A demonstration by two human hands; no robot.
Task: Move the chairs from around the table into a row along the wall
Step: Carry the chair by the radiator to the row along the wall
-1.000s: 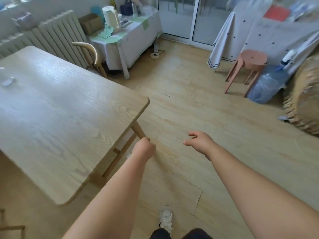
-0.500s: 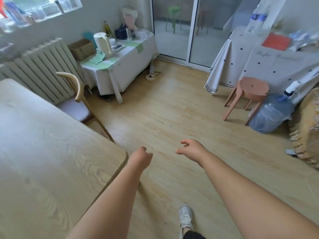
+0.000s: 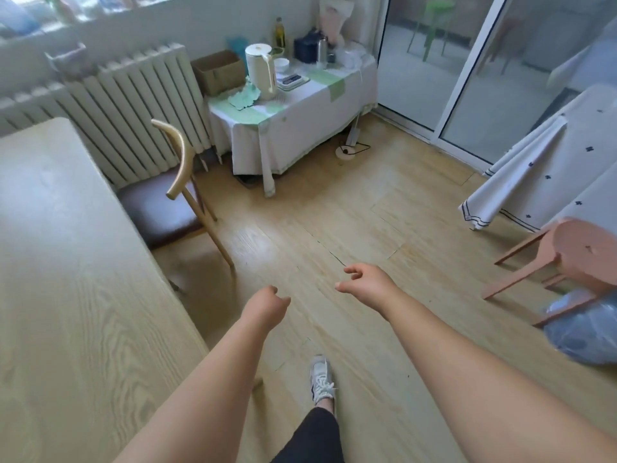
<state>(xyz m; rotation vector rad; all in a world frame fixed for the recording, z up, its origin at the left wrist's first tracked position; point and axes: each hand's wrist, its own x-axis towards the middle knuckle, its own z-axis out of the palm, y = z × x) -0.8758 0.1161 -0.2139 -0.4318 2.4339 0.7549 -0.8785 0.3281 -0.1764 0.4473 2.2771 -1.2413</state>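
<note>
- A light wooden table (image 3: 66, 295) is taken as the landmark; it fills the left side of the head view.
- One wooden chair (image 3: 157, 208), with a curved backrest and a dark padded seat, is seen at the table's far right corner, its seat partly tucked under the tabletop edge.
- The chair is placed between the table and a white radiator (image 3: 133, 108) on the wall beyond the table.
- The left hand (image 3: 267, 304) is held out over the floor just off the table's right edge, fingers (image 3: 282, 300) loosely curled, with nothing grasped.
- The right hand (image 3: 364, 284) is held further right of the table, fingers (image 3: 350, 270) relaxed and slightly bent, with nothing grasped.
- The chair is touched by neither hand; its rear leg lies nearest the left fingers, ahead of them and to their left, with bare floor between.
- A grey sneaker (image 3: 321, 379) is planted on the floor right of the table, below the hands.
- A cloth-covered side table (image 3: 293, 128) bearing a white kettle (image 3: 262, 70) is seen beyond the table's far end, past the chair.
- A pink stool (image 3: 574, 259) is seen well to the right of the table.
</note>
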